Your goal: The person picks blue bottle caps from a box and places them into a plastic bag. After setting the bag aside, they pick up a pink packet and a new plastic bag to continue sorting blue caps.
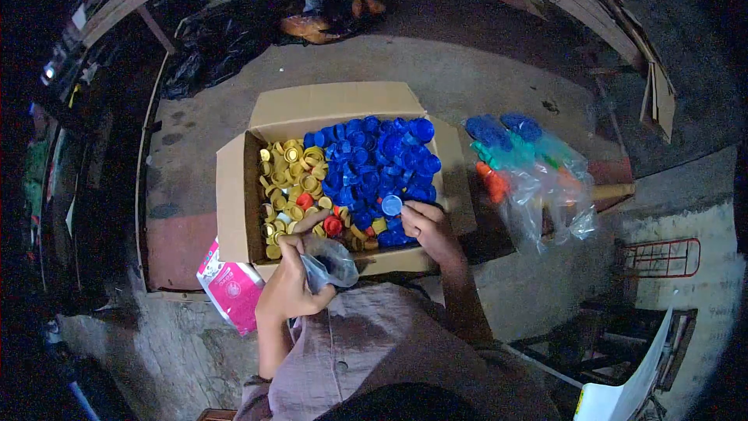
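Note:
An open cardboard box [335, 100] stands on the surface, its flaps folded out. Yellow caps [295, 168] with a few red ones fill its left part, and blue caps [374, 160] are heaped on the right. My left hand [294, 281] is closed on a clear plastic bag [329, 261] at the box's near edge; a red cap [333, 225] lies just beyond the fingers. My right hand [425, 228] pinches a light blue cap [392, 205] over the near side of the blue heap.
Clear bags [541, 179] with blue, green and orange caps lie right of the box. A pink packet [232, 288] is at the near left. Black plastic [210, 51] lies at the far left, near another person's feet [312, 29]. A red rack [662, 257] stands right.

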The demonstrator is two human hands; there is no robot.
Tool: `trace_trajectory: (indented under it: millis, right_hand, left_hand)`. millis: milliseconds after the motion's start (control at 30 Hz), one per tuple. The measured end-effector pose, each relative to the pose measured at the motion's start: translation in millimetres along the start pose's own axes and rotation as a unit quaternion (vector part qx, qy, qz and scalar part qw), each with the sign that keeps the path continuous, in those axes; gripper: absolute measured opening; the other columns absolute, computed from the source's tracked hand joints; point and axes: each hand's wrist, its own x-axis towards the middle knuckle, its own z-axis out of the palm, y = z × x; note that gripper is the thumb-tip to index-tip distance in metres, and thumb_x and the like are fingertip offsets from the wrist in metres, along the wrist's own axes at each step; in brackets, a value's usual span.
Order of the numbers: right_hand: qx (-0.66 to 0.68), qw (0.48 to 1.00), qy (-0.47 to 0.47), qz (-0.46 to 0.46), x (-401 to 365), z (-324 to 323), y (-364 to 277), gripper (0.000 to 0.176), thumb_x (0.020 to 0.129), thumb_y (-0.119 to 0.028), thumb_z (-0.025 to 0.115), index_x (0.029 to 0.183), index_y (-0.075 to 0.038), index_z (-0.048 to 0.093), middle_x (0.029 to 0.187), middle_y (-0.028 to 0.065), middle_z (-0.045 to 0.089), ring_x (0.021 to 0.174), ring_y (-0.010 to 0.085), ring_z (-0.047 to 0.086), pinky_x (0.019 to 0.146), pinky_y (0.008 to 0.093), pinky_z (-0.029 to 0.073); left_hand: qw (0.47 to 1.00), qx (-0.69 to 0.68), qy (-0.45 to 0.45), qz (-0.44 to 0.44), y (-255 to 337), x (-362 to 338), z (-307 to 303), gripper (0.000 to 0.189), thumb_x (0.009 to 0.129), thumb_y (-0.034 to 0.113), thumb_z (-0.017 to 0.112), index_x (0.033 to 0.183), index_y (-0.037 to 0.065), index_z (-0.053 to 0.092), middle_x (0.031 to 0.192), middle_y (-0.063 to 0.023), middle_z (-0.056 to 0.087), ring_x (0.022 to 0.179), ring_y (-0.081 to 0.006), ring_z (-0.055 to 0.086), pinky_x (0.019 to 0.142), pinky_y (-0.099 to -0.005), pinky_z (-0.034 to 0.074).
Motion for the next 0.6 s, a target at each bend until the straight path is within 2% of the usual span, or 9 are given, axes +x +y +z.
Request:
trace_trajectory:
  millis: [167,233,267,300,400,433,500,533,600]
  right_hand:
    - [0.045,0.993,-0.102,-0.047,-14,7,-6,0.019,0.087,-0.016,0.043,0.075,-0.002,0.051,0.062,-0.0048,0.035,0.055,0.0056,0.034,0.05,0.0209,0.029]
    - [-0.26,0.953,-0.065,-0.139,-30,33,-24,0.016,0.084,-0.015,0.048,0.08,-0.001,0.055,0.064,-0.0031,0.041,0.058,0.0089,0.041,0.053,0.0232,0.034]
    - [-0.205,0.963,-0.079,-0.155,-35,48,-15,0.016,0.079,-0.014,0.054,0.085,0.0,0.058,0.068,0.0006,0.047,0.062,0.0128,0.048,0.057,0.0255,0.038]
    - [-0.278,0.898,-0.201,-0.275,-25,58,-11,0.018,0.077,-0.013,0.057,0.086,0.002,0.057,0.071,0.0057,0.051,0.064,0.0161,0.051,0.057,0.0272,0.039]
    - [-0.464,0.783,-0.151,-0.386,-23,88,18,0.019,0.077,-0.015,0.059,0.088,0.001,0.059,0.071,0.0106,0.052,0.063,0.0217,0.052,0.055,0.0313,0.04]
    - [-0.464,0.783,-0.15,-0.387,-23,87,14,0.019,0.077,-0.015,0.059,0.088,0.001,0.059,0.071,0.0106,0.052,0.063,0.0217,0.052,0.055,0.0313,0.04]
    - [-0.411,0.823,-0.151,-0.363,-25,83,-3,0.021,0.075,-0.015,0.061,0.09,-0.001,0.061,0.065,0.0093,0.051,0.059,0.0214,0.052,0.053,0.0315,0.04]
    - [-0.408,0.835,-0.165,-0.331,-25,75,-15,0.02,0.074,-0.016,0.062,0.09,-0.003,0.062,0.061,0.0087,0.05,0.056,0.021,0.052,0.051,0.0314,0.04]
    - [-0.352,0.877,-0.062,-0.323,-10,54,-6,0.018,0.073,-0.017,0.063,0.085,-0.004,0.064,0.059,0.0086,0.049,0.054,0.02,0.052,0.049,0.0302,0.039]
  left_hand:
    - [1.0,-0.019,0.004,-0.009,-2,-4,2,0.054,0.056,0.006,0.062,0.087,0.0,0.018,0.115,-0.0274,0.037,0.076,-0.0273,0.043,0.074,-0.032,0.039]
    - [1.0,-0.013,-0.003,-0.02,-5,-7,4,0.054,0.056,0.006,0.062,0.087,0.0,0.018,0.113,-0.0281,0.037,0.075,-0.0282,0.043,0.073,-0.0322,0.039]
    - [1.0,-0.005,-0.002,-0.019,-8,-9,6,0.053,0.057,0.006,0.061,0.088,0.0,0.018,0.111,-0.0282,0.038,0.075,-0.029,0.045,0.074,-0.0326,0.039]
    - [1.0,0.004,-0.001,-0.017,-9,-11,7,0.053,0.058,0.005,0.06,0.088,0.0,0.018,0.109,-0.0284,0.038,0.076,-0.0298,0.046,0.075,-0.0329,0.039]
    - [0.997,-0.017,0.027,0.075,0,-2,9,0.052,0.058,0.003,0.059,0.089,0.001,0.017,0.112,-0.0287,0.038,0.081,-0.0303,0.05,0.077,-0.034,0.039]
    - [0.997,-0.016,0.027,0.076,-2,-3,8,0.052,0.058,0.003,0.059,0.089,0.001,0.017,0.112,-0.0287,0.038,0.081,-0.0303,0.05,0.077,-0.034,0.039]
    - [0.995,-0.037,0.017,0.089,-8,-8,6,0.066,0.059,0.003,0.056,0.105,-0.003,0.009,0.126,-0.0261,0.03,0.115,-0.0341,0.036,0.097,-0.0382,0.028]
    - [0.995,-0.036,0.019,0.087,-8,-10,4,0.066,0.059,0.003,0.056,0.105,-0.003,0.009,0.126,-0.0261,0.03,0.115,-0.0341,0.036,0.097,-0.0382,0.028]
    - [0.999,-0.05,0.003,0.003,-6,-13,2,0.071,0.058,0.004,0.056,0.109,-0.004,0.007,0.126,-0.027,0.03,0.116,-0.0354,0.035,0.098,-0.0386,0.026]
